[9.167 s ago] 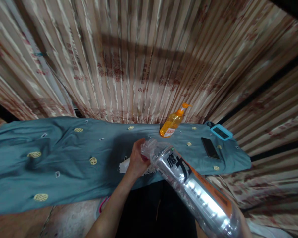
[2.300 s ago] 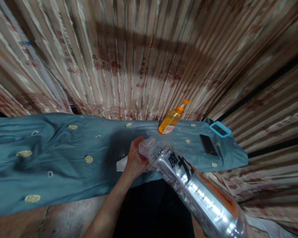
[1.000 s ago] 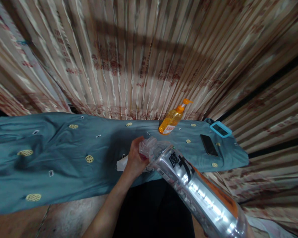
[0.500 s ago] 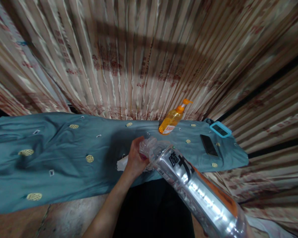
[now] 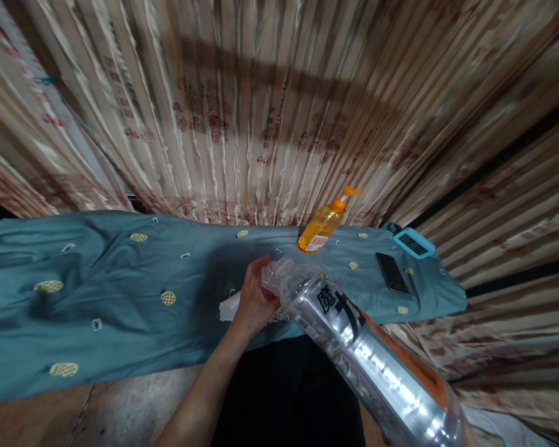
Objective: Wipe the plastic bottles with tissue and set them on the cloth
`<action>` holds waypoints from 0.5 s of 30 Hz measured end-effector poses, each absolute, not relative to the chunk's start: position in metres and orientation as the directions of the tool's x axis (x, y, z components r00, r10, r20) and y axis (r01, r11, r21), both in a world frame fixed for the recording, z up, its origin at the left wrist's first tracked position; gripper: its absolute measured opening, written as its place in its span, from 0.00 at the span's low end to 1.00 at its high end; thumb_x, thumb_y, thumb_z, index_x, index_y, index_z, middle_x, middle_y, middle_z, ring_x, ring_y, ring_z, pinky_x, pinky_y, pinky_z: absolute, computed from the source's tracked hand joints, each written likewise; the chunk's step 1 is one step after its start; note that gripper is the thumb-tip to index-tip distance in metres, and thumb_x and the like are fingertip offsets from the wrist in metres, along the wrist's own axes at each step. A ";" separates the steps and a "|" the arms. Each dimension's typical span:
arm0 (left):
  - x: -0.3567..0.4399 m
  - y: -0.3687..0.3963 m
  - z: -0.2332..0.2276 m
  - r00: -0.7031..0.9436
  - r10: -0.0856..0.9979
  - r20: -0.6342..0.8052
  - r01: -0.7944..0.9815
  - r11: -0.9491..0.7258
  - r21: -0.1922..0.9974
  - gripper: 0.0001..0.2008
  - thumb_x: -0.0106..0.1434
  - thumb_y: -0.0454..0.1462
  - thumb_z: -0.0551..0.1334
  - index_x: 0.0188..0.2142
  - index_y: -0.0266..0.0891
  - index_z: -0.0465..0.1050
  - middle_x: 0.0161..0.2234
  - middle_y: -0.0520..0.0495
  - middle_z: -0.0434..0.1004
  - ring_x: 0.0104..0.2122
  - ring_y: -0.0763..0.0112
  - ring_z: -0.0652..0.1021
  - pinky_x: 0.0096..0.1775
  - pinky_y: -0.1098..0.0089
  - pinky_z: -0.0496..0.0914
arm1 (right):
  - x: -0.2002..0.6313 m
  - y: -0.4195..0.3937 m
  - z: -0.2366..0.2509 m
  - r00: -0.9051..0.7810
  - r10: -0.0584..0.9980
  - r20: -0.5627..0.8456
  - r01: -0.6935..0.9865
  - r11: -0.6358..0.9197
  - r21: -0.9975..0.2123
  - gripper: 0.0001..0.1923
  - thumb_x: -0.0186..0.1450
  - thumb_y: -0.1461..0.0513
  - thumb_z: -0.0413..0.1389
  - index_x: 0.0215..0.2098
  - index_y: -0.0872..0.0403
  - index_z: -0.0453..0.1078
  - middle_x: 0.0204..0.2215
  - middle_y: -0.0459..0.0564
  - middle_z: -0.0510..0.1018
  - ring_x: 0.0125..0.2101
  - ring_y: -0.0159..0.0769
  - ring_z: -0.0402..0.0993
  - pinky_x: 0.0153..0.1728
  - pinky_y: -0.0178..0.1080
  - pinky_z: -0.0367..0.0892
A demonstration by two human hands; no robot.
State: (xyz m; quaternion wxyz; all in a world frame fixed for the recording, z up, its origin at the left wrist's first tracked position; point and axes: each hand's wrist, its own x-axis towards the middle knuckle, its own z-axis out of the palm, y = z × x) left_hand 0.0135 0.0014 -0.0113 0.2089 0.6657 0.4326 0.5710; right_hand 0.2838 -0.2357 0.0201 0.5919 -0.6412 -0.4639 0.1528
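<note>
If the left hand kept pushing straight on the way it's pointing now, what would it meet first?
The left hand points up and right, its grip closed around the neck end of the clear plastic bottle. Past that, the line probably leads over the teal cloth toward the orange pump bottle; depth is unclear.

A large clear plastic bottle (image 5: 368, 366) lies tilted across the lower right of the view, its neck end pointing up and left toward the middle and its base running off toward the bottom right corner. Its wall is glossy and catches bright streaks of light. A label with bold black characters on a pale ground and an orange band wraps its upper part. The neck end is crinkled and clear, and the left hand (image 5: 255, 299) closes around it, just above the blue-covered surface (image 5: 121, 298).
</note>
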 end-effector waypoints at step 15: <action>0.014 0.003 -0.013 -0.042 0.791 0.611 0.322 -0.568 0.758 0.38 0.58 0.45 0.78 0.64 0.46 0.66 0.57 0.41 0.79 0.55 0.50 0.83 0.55 0.49 0.81 | 0.328 -0.212 0.000 0.565 0.763 0.313 0.355 0.117 -0.928 0.60 0.34 0.30 0.69 0.64 0.35 0.76 0.49 0.54 0.87 0.44 0.67 0.86 0.27 0.56 0.81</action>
